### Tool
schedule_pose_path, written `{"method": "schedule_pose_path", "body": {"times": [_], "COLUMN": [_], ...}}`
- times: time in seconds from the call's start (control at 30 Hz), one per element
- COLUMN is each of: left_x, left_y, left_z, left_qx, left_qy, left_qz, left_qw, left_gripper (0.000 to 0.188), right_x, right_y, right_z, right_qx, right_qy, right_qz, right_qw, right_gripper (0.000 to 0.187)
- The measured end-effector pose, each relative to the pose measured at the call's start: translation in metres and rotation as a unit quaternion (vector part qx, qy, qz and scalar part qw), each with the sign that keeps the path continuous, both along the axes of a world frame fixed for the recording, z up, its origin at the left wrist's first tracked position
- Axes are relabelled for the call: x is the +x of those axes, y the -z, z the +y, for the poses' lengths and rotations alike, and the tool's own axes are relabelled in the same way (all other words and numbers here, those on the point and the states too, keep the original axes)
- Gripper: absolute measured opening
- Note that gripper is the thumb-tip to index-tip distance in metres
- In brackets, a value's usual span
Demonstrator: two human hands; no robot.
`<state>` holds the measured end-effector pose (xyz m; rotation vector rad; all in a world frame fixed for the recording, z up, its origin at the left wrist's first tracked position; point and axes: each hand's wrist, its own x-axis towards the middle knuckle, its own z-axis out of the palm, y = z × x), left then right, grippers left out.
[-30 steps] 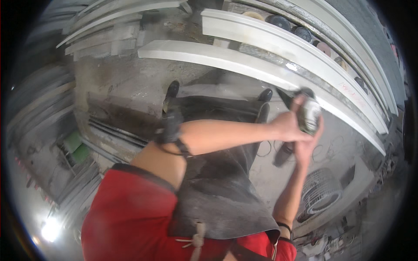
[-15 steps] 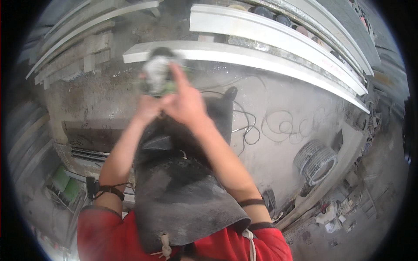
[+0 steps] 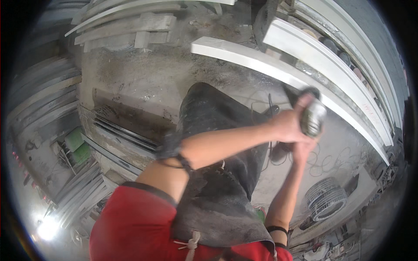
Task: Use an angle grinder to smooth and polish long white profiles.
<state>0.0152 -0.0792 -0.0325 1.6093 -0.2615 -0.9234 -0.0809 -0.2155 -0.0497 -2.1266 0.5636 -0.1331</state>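
Note:
Both my hands are on a power tool that looks like an angle grinder (image 3: 312,119), with a silver head and a dark greenish body, smeared by motion. My left hand (image 3: 285,125) wraps its near side, the arm stretched across the dark apron (image 3: 217,200). From below, my right hand (image 3: 302,147) closes round it, its fingers partly hidden. The grinder is at the near edge of a long white strip (image 3: 257,61), right of the strip's middle. Whether it touches the strip I cannot tell.
Beyond lie more long white pieces (image 3: 322,54) on supports. A thin cable (image 3: 272,104) trails over the dusty floor. At the right are stacked tyres (image 3: 326,200). Pale boards (image 3: 148,24) rest at far left, and dark metal bars (image 3: 126,132) lie nearer on the left.
My hands and the grinder have moved right along the white strip, from near its left end. My left arm now reaches across my body. The whole view has shifted and turned.

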Motion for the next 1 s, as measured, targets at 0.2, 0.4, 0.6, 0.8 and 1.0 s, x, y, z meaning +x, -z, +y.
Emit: {"method": "schedule_pose_path", "body": {"times": [0.2, 0.4, 0.6, 0.8, 1.0], "left_x": [0.027, 0.019, 0.028, 0.029, 0.03], "left_y": [-0.004, 0.021, -0.001, 0.009, 0.009], "left_z": [0.268, 0.235, 0.259, 0.246, 0.265], "left_qx": [-0.111, 0.026, -0.078, -0.125, -0.088], "left_qy": [-0.211, -0.165, -0.127, -0.189, -0.114], "left_qz": [0.086, -0.162, 0.03, 0.011, 0.085], "left_qw": [0.967, 0.972, 0.988, 0.974, 0.986], "left_gripper": [0.076, 0.12, 0.117, 0.119, 0.08], "right_x": [0.099, 0.076, 0.066, 0.073, 0.073], "right_y": [-0.036, -0.018, -0.013, -0.009, -0.018], "right_z": [0.251, 0.235, 0.247, 0.239, 0.248], "right_qx": [0.093, 0.08, -0.117, 0.083, -0.087], "right_qy": [-0.22, -0.161, -0.197, -0.176, -0.202], "right_qz": [0.059, -0.062, -0.09, -0.07, -0.029], "right_qw": [0.969, 0.982, 0.969, 0.978, 0.975], "right_gripper": [0.087, 0.087, 0.085, 0.083, 0.094]}}
